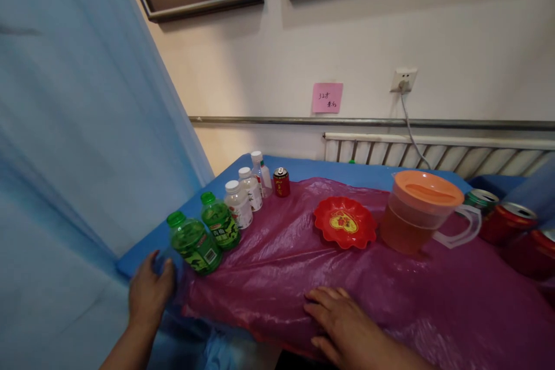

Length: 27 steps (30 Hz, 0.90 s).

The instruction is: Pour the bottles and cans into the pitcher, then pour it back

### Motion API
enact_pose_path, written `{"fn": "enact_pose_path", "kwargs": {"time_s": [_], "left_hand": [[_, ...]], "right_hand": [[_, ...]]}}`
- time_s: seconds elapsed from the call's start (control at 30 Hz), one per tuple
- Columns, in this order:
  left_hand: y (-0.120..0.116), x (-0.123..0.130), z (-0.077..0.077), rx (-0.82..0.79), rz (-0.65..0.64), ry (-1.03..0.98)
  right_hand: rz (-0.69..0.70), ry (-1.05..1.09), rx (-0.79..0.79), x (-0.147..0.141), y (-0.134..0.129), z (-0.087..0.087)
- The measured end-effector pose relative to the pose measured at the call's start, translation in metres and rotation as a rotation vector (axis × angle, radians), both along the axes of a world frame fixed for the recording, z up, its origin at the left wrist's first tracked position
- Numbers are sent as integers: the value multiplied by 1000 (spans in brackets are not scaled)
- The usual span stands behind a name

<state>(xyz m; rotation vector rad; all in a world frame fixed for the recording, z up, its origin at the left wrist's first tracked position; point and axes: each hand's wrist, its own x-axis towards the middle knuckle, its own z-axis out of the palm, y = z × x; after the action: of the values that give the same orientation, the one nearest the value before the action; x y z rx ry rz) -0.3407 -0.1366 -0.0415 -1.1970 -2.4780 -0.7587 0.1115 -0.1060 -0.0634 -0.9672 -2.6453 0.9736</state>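
Observation:
My left hand [151, 288] is at the table's left edge beside a green plastic bottle [195, 247]; its thumb and fingers are apart with nothing visible between them. Flat on the purple plastic tablecloth [269, 289] near the front edge lies my right hand [340, 324], fingers stretched out and holding nothing. Behind the first bottle stands a second green bottle [221, 222]. A row continues with two white-capped bottles, one nearer [239, 208] and one farther [251, 189], then a clear bottle [262, 176] and a small red and black can [281, 183].
A red scalloped dish [364, 225] sits mid-table, with an orange-lidded pitcher [407, 219] of amber liquid to its right. Several cans, including a red one [507, 222], stand at the far right. A blue curtain [78, 127] hangs left; a radiator [455, 153] lines the wall behind.

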Motion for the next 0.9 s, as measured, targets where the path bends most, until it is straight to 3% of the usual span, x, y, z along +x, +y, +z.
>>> {"fn": "enact_pose_path", "kwargs": {"time_s": [0.07, 0.1, 0.17, 0.2, 0.27, 0.4, 0.5, 0.63, 0.77, 0.9], "left_hand": [[-20, 24, 3, 195, 72, 64], [-28, 38, 4, 263, 30, 118], [-37, 72, 5, 326, -153, 190], [-36, 91, 6, 285, -297, 186], [-20, 127, 9, 162, -571, 144], [59, 185, 18, -154, -787, 42], [131, 210, 17, -510, -694, 53], [199, 222, -4, -597, -588, 53], [223, 220, -26, -622, -513, 63], [228, 214, -33, -619, -479, 82]], "right_hand": [[5, 10, 8, 4, 1, 0], [11, 16, 13, 6, 2, 0], [28, 31, 24, 11, 3, 1], [31, 38, 30, 13, 4, 1], [21, 53, 39, 17, 4, 2], [12, 53, 28, 24, 5, -5], [-7, 61, 49, 32, 7, -20], [-8, 108, 96, 50, 12, -41], [-17, 154, 182, 66, 18, -48], [5, 123, 250, 75, 21, -44]]}}
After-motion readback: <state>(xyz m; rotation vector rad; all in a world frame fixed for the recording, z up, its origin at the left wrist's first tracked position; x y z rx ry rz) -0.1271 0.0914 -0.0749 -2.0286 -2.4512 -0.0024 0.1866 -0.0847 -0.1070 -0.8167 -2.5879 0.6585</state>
